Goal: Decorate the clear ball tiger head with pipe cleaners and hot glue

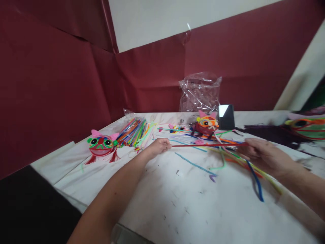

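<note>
A thin red pipe cleaner (203, 145) stretches straight and level between my two hands, above the table. My left hand (160, 145) is closed, pinching its left end. At the other end my right hand (261, 154) has its fingers closed round the pipe cleaner. Loose pipe cleaners lie under and beside the right hand, among them a blue one (256, 181) and a pale green bent one (223, 164). A teal pipe cleaner (193, 164) rests on the table between the hands, with a small purple piece (212, 178) by its end.
A lion-like craft head (101, 145) with red tassels stands at the left; another craft figure (207, 125) stands behind my hands. Bundled pipe cleaners (135, 132) lie back left. A clear plastic bag (199, 91) and a phone (226, 117) stand at the back. A third craft piece (308, 128) is far right.
</note>
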A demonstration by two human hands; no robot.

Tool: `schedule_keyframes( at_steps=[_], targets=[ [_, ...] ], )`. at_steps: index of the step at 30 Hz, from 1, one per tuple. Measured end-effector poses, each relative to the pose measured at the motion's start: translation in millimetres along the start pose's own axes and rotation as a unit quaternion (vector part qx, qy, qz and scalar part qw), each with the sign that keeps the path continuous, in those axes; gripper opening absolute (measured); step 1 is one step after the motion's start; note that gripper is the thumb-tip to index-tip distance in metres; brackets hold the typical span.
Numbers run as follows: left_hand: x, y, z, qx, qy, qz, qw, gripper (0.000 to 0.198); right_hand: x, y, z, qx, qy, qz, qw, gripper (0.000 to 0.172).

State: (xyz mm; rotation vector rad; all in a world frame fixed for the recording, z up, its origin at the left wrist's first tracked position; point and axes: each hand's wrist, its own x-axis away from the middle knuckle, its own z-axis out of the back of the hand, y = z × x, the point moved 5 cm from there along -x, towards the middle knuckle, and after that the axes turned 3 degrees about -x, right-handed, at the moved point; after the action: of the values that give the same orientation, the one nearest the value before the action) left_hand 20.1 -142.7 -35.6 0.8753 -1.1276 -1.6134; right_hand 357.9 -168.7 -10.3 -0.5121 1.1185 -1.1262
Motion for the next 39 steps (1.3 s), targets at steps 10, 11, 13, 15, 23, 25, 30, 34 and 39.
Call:
schedule_keyframes(
  at_steps=[10,11,13,15,23,25,30,34,39],
  targets=[
    [-3,4,29.5,-0.203,0.166,0.006,0.965,0.013,11,3,-17,-0.358,-0.096,-0.153,0.916,0.061],
    [-1,8,42.7,-0.235,0.222,0.011,0.946,0.013,10,5,-17,-0.347,-0.096,-0.151,0.921,0.063],
    [8,14,70.9,-0.302,0.323,0.032,0.896,0.021,9,10,-19,-0.312,-0.104,-0.16,0.931,0.066],
    [17,16,92.0,-0.368,0.379,0.067,0.846,0.026,10,15,-25,-0.275,-0.116,-0.181,0.937,0.065],
    [13,-13,82.0,-0.556,0.296,0.155,0.761,0.03,23,26,-54,-0.237,-0.18,-0.157,0.942,0.053],
    [9,-19,84.4,-0.575,0.282,0.186,0.745,0.025,27,24,-56,-0.228,-0.193,-0.153,0.942,0.052],
    [14,-22,97.0,-0.612,0.294,0.204,0.705,0.032,31,18,-59,-0.209,-0.219,-0.159,0.94,0.054],
    [21,-16,93.4,-0.632,0.304,0.173,0.691,0.034,32,19,-64,-0.207,-0.245,-0.15,0.935,0.051],
    [21,3,80.4,-0.634,0.296,0.116,0.704,0.032,37,17,-69,-0.203,-0.27,-0.141,0.93,0.05]
  ],
)
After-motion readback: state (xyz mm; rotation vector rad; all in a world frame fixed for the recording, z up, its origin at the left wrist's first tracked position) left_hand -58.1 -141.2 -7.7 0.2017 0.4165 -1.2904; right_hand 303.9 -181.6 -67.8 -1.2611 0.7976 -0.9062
